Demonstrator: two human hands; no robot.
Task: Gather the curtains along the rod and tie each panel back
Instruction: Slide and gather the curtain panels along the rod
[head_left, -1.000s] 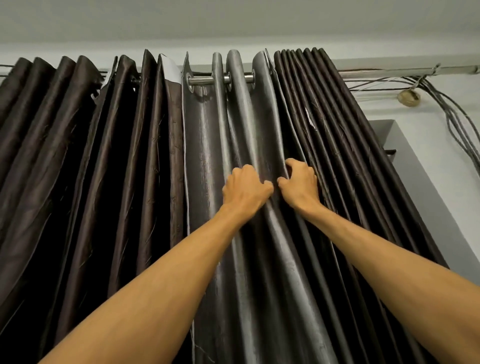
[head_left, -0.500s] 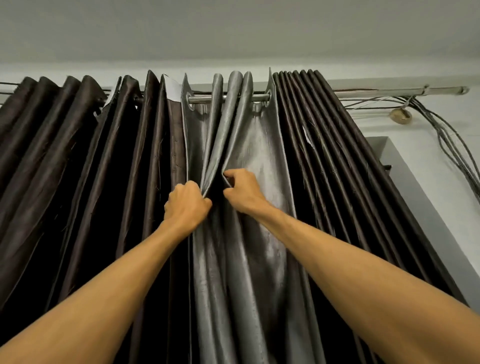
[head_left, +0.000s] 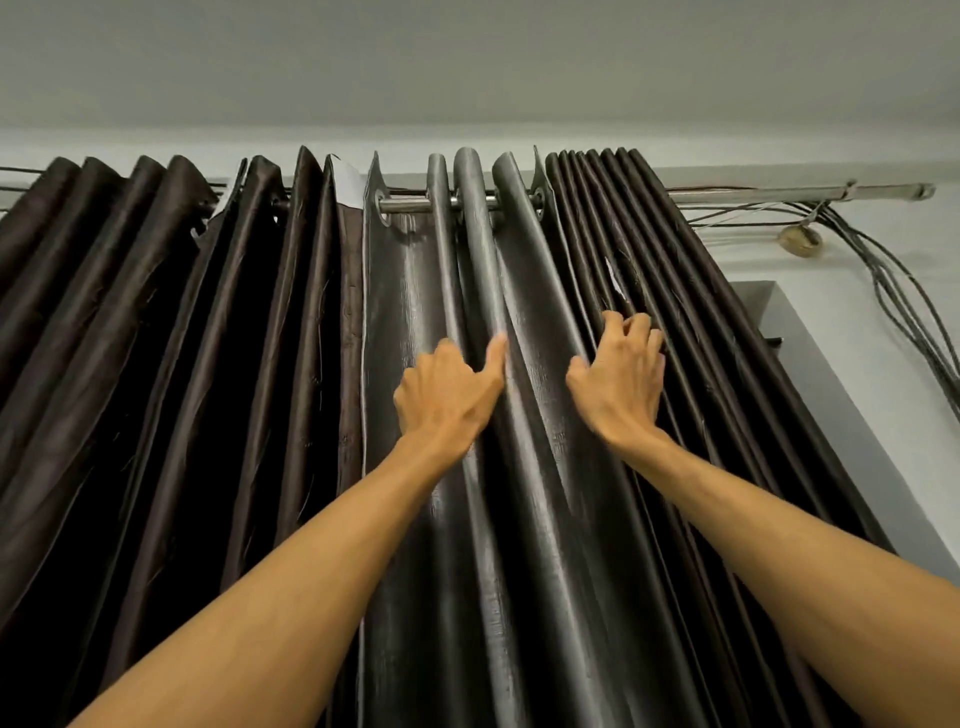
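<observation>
A metal rod (head_left: 406, 206) carries eyelet curtains. The brown left panel (head_left: 156, 338) hangs in loose folds. The glossy grey middle section (head_left: 400, 322) is spread in wide folds. To its right the dark pleats (head_left: 613, 218) are packed tightly together. My left hand (head_left: 447, 395) grips a grey fold, its thumb lying up along the fold's front and its fingers hidden behind it. My right hand (head_left: 621, 371) hooks its curled fingers into the edge of the packed pleats. Both arms reach up from below.
The bare right end of the rod (head_left: 789, 192) runs past the curtain. A bundle of cables (head_left: 893, 301) sags down the white wall at the right. A grey window recess (head_left: 815, 384) shows beside the pleats. The ceiling is close above.
Both hands have moved from the grey section's left folds back to the right. The grey folds, bunched half a second ago, are spread wider. The camera has tilted.
</observation>
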